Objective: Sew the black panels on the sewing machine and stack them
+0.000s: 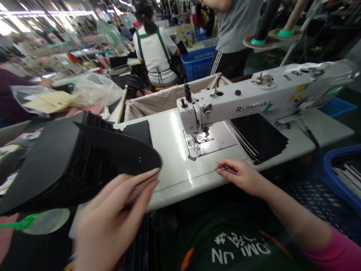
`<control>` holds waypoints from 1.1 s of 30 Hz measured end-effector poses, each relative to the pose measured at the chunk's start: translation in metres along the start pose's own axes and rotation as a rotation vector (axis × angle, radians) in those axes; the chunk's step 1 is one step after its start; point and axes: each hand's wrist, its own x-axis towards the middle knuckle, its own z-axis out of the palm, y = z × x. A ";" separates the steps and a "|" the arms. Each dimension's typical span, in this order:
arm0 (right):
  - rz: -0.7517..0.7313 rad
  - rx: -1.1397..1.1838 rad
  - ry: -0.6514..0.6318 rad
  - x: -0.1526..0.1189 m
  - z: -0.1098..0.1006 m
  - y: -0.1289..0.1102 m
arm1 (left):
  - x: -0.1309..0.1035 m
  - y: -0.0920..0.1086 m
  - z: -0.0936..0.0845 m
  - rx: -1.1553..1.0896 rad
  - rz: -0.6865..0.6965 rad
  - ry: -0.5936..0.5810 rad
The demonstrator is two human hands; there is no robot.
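Note:
My left hand [113, 214], slightly blurred, pinches the near edge of a black curved panel [129, 150] between thumb and fingers. The panel is lifted and bent, overlapping a thick stack of black panels [42, 162] at the left. Over the table's front edge, my right hand [245, 178] is closed round a slim pointed tool with a purple handle [230, 169]; its exact kind is unclear. Beyond that hand, a white sewing machine [225, 107] has its lit needle area [200, 139] above a metal plate. Black pieces with pale edges [259, 135] lie stacked right of the needle.
The pale table [169, 162] carries a small dark stack [138, 131] behind the lifted panel. A cloth-lined bin [160, 98] borders the far side. A blue basket [328, 162] stands at the right. Two people [155, 52] [237, 26] are beyond the machine.

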 end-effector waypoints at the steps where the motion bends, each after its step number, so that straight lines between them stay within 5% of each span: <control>1: -0.002 -0.031 0.015 -0.002 0.004 -0.001 | -0.002 0.006 0.013 0.056 0.071 -0.038; 5: -0.052 -0.184 0.072 -0.013 0.016 -0.009 | -0.008 0.000 0.069 0.350 0.413 -0.140; 9: -0.116 -0.286 0.063 -0.018 0.027 -0.017 | -0.019 -0.019 0.102 0.367 0.412 -0.136; 33: -0.234 -0.519 0.121 -0.004 0.041 -0.029 | -0.032 -0.020 0.115 0.548 0.505 -0.112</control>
